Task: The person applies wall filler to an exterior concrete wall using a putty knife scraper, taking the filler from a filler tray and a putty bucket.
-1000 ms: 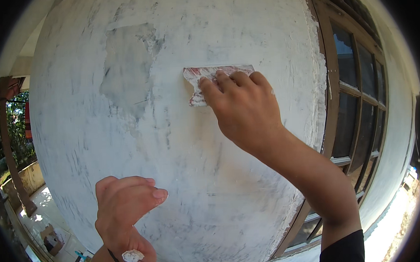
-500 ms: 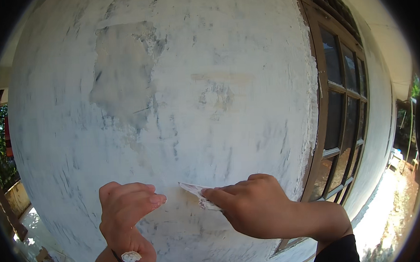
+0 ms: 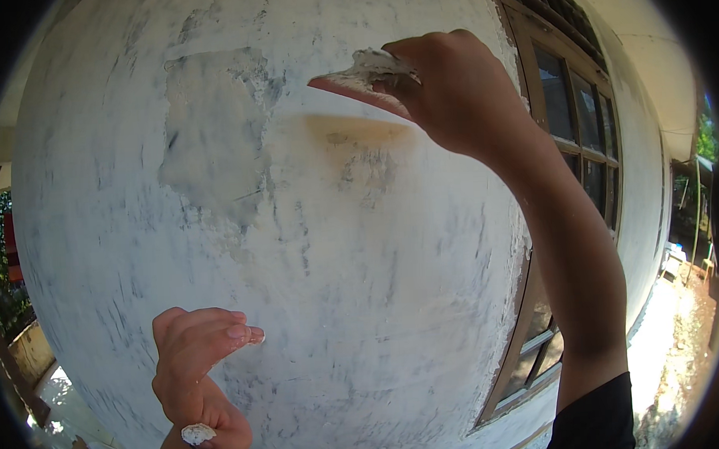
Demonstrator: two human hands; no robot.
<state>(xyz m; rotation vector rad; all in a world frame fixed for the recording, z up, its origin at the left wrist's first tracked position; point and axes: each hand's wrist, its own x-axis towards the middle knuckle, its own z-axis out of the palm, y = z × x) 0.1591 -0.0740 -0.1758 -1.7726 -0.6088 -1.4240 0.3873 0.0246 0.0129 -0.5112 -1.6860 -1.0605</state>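
**Spreader point(image 3: 359, 82) gripped, right of centre**

It tilts in front of the pale wall point(image 3: 361, 264), clasped by the right hand point(image 3: 460, 92) (white paste point(image 3: 375, 62) coats it). Near left, the left hand point(image 3: 198, 348) curls loosely; whether it holds anything, I cannot tell.

Wall point(image 3: 362, 280), centre: white, streaked grey. Scraper point(image 3: 360, 90), upper centre: pinkish red, smeared off-white. Window frame point(image 3: 527, 65), right: brown.

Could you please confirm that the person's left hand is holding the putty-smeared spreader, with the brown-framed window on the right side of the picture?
Not quite: the head view shows the right hand holding the putty-smeared spreader, not the left hand, which is lower down. The brown-framed window is indeed on the right side.
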